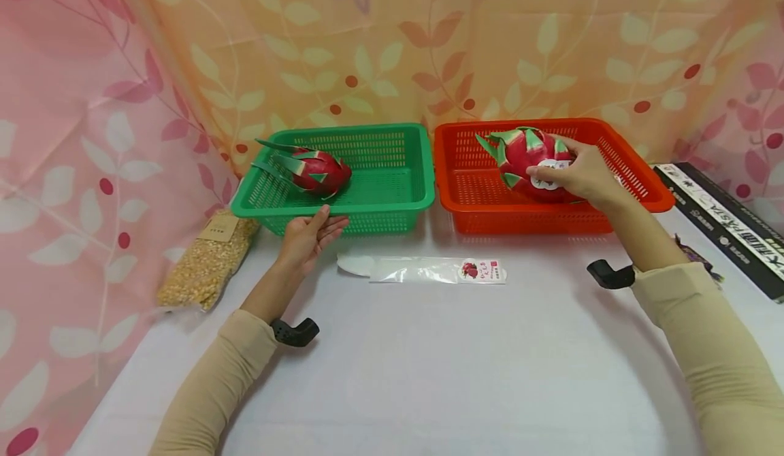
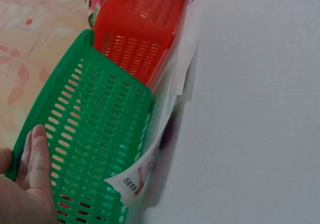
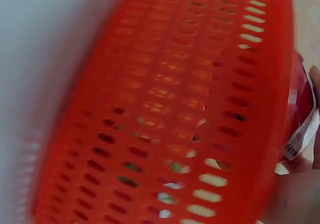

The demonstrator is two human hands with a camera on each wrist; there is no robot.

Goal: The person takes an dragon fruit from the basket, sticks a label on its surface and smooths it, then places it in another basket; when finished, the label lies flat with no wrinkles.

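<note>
My right hand (image 1: 582, 173) grips a red dragon fruit (image 1: 520, 153) with green scales and a white round label, at the red basket (image 1: 640, 204). In the right wrist view the basket wall (image 3: 165, 84) hides most of what is inside; bits of green, white and pink show through its slots. My left hand (image 1: 309, 238) pinches the front rim of the green basket (image 1: 392, 207), thumb on top and fingers against the outer wall. Inside the green basket, at its left, lies another dragon fruit (image 1: 321, 173) with long green scales.
In front of the baskets lies a flat clear-and-white packet (image 1: 422, 270) with a dragon fruit label. A bag of yellow kernels (image 1: 211, 258) sits at the left. At the right are a long black box (image 1: 723, 218) and a small dark wrapped item (image 1: 698, 255). A patterned curtain (image 1: 392, 47) hangs behind.
</note>
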